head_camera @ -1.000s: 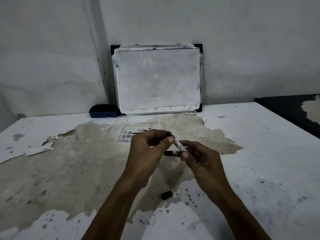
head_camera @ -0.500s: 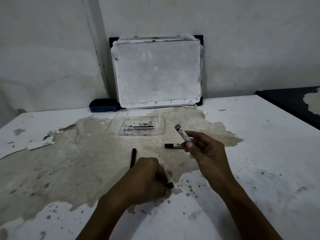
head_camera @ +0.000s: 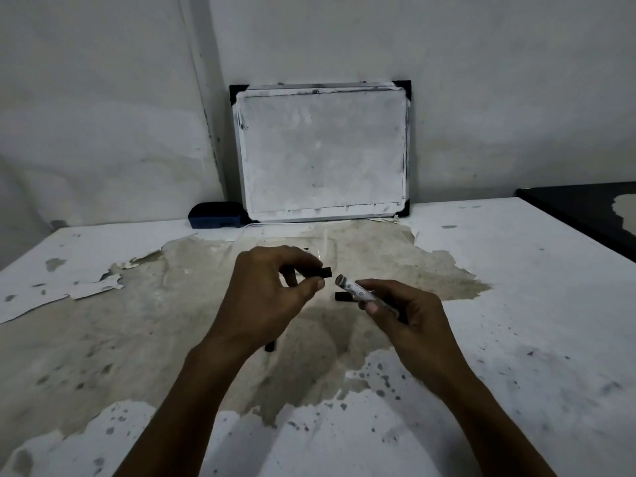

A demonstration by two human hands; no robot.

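**Over a peeling table (head_camera: pixel 516 304) — black cap (head_camera: pixel 322 271) and white marker barrel (head_camera: pixel 354 290) held apart**

At centre, above the worn surface: left hand (head_camera: pixel 272 297) curled round the black cap, pinched between thumb and fingertips. Just to its right, right hand (head_camera: pixel 406 315) clamped on the white marker barrel, tilted, open end aimed at the cap — close, not touching. Behind the barrel, flat on the table, a second marker (head_camera: pixel 343 297). Under the left wrist, a thin black rod (head_camera: pixel 271 346). Farther back, a clear tray (head_camera: pixel 327 242), a whiteboard (head_camera: pixel 323 153) leaning on the wall, a blue eraser (head_camera: pixel 215 215) beside it.

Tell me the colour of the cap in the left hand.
Black; the cap, pinched by the left hand, shows best in the head view.
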